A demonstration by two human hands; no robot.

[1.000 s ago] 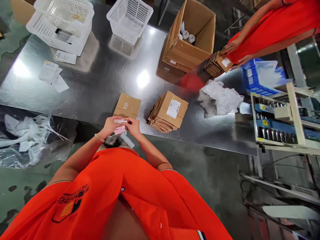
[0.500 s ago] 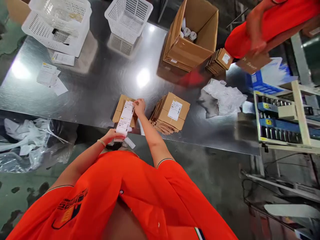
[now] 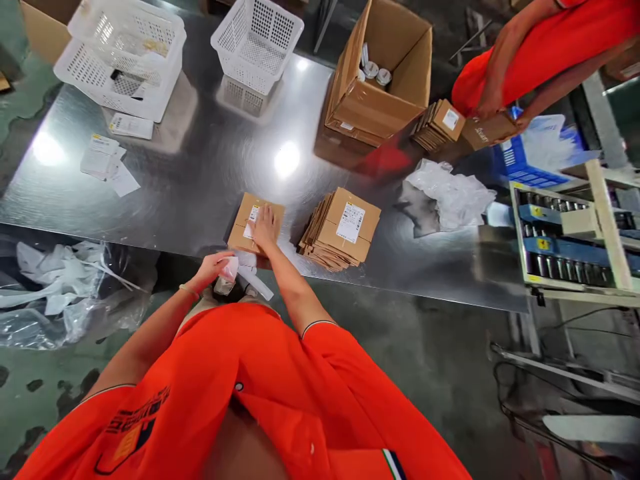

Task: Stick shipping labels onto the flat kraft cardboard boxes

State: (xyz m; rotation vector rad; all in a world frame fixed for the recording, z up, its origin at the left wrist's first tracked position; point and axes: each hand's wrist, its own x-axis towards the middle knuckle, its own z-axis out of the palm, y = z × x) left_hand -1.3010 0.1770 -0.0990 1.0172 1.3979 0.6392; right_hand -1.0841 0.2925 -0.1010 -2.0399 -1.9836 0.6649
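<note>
My right hand (image 3: 264,227) lies flat, fingers stretched, on a white label (image 3: 252,219) stuck to a flat brown cardboard box (image 3: 243,225) near the table's front edge. My left hand (image 3: 214,265) is closed on a strip of label backing paper (image 3: 250,275) just below the table edge, above a small dark device at my waist. A stack of flat labelled cartons (image 3: 341,227) sits to the right of the box.
Two white baskets (image 3: 125,60) (image 3: 257,40) and loose labels (image 3: 105,157) lie at the far left. An open carton (image 3: 383,73) with cans stands far centre. Another person in red holds a small box (image 3: 487,130) at the far right. Crumpled plastic (image 3: 450,193) lies near a parts rack (image 3: 575,233).
My right hand carried the long label from my waist to the flat box and now presses it down. My left hand dropped back with the backing strip. The co-worker took up a small box.
</note>
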